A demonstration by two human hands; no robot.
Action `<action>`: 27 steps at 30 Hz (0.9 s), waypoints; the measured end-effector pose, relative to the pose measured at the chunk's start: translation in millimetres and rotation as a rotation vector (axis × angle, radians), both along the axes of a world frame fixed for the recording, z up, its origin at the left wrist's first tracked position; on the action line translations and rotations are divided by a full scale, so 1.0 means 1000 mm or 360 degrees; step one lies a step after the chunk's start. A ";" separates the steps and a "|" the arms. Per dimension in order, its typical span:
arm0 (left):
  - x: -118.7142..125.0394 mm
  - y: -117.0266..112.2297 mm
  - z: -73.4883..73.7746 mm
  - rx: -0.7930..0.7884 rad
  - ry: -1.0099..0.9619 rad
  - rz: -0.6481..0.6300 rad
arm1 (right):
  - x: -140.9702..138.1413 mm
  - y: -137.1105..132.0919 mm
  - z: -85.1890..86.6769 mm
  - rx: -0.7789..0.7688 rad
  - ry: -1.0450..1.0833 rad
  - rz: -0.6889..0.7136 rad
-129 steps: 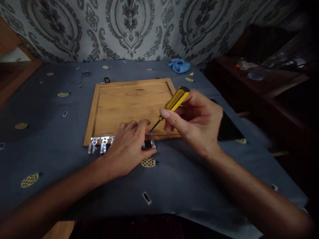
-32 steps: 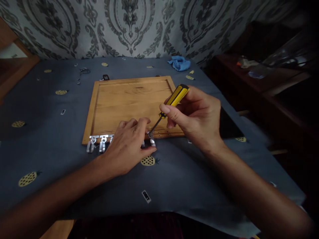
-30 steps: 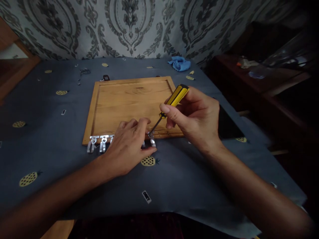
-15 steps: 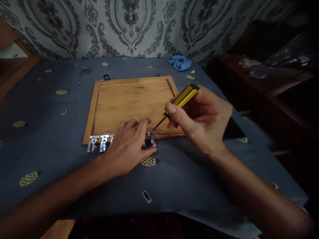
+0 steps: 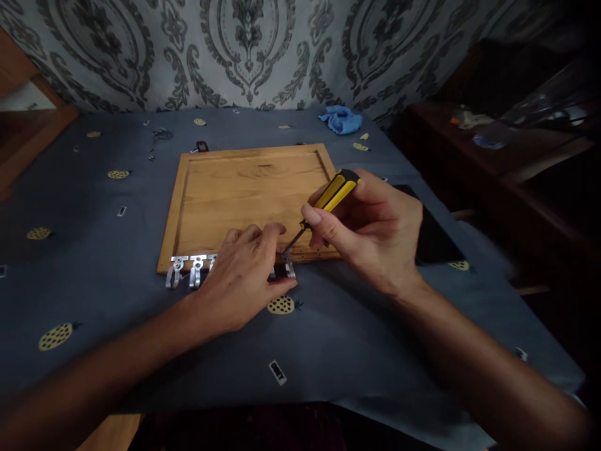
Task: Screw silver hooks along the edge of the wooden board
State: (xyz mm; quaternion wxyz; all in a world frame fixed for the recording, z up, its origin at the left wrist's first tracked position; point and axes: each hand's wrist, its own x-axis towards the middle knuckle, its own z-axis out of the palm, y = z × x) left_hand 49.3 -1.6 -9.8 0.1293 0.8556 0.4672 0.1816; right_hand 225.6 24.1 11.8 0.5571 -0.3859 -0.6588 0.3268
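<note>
A framed wooden board (image 5: pixel 244 188) lies on the cloth-covered table, with several silver metal hooks (image 5: pixel 196 269) along its near edge. My left hand (image 5: pixel 241 275) is bent over this edge, its index finger and thumb closed about the rightmost metal hook (image 5: pixel 290 268). Its other fingers rest on the board and cover some hooks. My right hand (image 5: pixel 375 232) grips a yellow and black screwdriver (image 5: pixel 335 191), slanted down to the left. The screwdriver's tip is at the top of the rightmost hook; the screw there is too small to make out.
A dark flat phone-like slab (image 5: pixel 434 232) lies right of the board. At the back are a blue cloth (image 5: pixel 342 119), a dark metal loop (image 5: pixel 201 146) at the board's far edge, and small metal bits (image 5: pixel 162 133). A dark wooden cabinet (image 5: pixel 469 150) stands on the right.
My right hand has moved left and slightly down, bringing the screwdriver's tip lower onto the rightmost hook, and its handle has turned. My left hand stays nearly in place.
</note>
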 end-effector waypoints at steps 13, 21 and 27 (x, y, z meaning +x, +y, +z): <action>0.000 0.000 0.000 -0.0011 0.0001 0.0023 | 0.007 0.003 0.008 -0.0129 0.0047 0.0201; 0.000 0.000 0.001 -0.0026 -0.0004 0.0009 | 0.000 0.001 0.001 0.0238 0.0055 -0.0242; -0.001 0.000 0.001 -0.0039 -0.0020 0.0010 | 0.001 -0.001 0.009 0.0269 0.0166 -0.0255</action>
